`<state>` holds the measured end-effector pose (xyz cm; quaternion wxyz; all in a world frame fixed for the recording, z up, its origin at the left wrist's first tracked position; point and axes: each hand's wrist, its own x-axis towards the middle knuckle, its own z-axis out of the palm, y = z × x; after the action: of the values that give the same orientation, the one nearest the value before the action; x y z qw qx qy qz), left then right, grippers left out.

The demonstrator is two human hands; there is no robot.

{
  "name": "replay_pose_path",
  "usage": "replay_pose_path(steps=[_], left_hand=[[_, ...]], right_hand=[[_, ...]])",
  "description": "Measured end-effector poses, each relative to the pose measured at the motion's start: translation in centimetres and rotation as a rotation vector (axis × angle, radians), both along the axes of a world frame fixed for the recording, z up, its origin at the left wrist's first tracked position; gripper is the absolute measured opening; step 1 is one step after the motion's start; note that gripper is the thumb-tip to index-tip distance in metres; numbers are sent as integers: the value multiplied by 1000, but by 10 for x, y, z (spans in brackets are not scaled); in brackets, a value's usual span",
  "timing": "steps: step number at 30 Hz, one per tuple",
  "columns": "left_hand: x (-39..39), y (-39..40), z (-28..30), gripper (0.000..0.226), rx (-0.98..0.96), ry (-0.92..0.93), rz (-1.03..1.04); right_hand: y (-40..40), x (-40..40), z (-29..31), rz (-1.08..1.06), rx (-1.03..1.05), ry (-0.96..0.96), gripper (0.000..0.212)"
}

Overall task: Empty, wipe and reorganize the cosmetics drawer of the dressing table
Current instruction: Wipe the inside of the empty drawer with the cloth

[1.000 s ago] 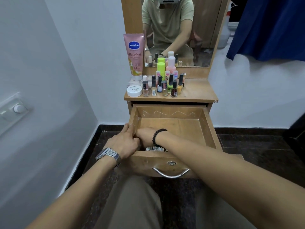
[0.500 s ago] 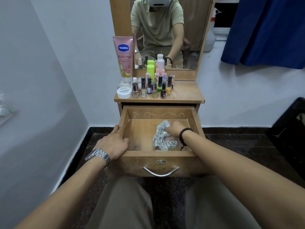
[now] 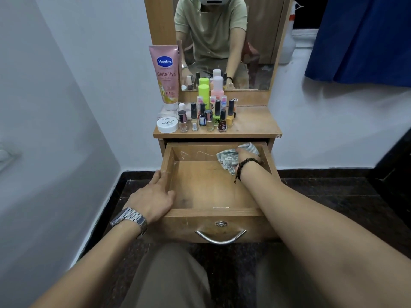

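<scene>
- While the drawer [image 3: 213,187] stands pulled out toward the person, its long axis running near to far, the left hand [image 3: 153,196] rests on its left wall near the front corner, fingers nearly straight along the rim and the thumb lying inside, holding nothing
- On the tabletop [image 3: 255,125] beyond, a pink lotion tube [image 3: 164,74] stands at far left with a white jar [image 3: 167,124] in front of it; to their right the nail polish bottles [image 3: 206,116] stand upright in a cluster, so the emptying looks done
- Bare drawer floor lies between the two hands, left and near of the cloth; by my judgement the next stroke has to travel that way
- At the far right corner the right hand [image 3: 244,153] presses a striped cloth [image 3: 229,160] against the back wall, fingers curled into it; the cloth trails left and near from the hand, bunched
- This hand is the only one at the cloth; the left is well apart from it and seems just to steady the drawer
</scene>
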<state>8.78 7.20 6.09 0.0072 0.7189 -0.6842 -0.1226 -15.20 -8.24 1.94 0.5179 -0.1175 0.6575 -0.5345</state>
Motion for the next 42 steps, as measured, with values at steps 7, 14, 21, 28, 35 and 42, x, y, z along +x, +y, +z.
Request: replay_pose_path(steps=[7, 14, 21, 28, 35, 42], left_hand=[[4, -3, -4, 66, 0, 11, -19], [5, -4, -4, 68, -1, 4, -26], [3, -2, -3, 66, -4, 14, -5], [1, -4, -4, 66, -3, 10, 4], [1, -5, -3, 65, -11, 8, -5], [2, 0, -1, 65, -6, 3, -17]], right_hand=[[18, 42, 18, 317, -26, 64, 69], [-15, 47, -19, 368, -104, -97, 65], [13, 5, 18, 63, 27, 48, 74], [7, 38, 12, 101, 7, 124, 98], [-19, 26, -20, 311, -15, 130, 65], [-28, 2, -30, 60, -26, 71, 91]])
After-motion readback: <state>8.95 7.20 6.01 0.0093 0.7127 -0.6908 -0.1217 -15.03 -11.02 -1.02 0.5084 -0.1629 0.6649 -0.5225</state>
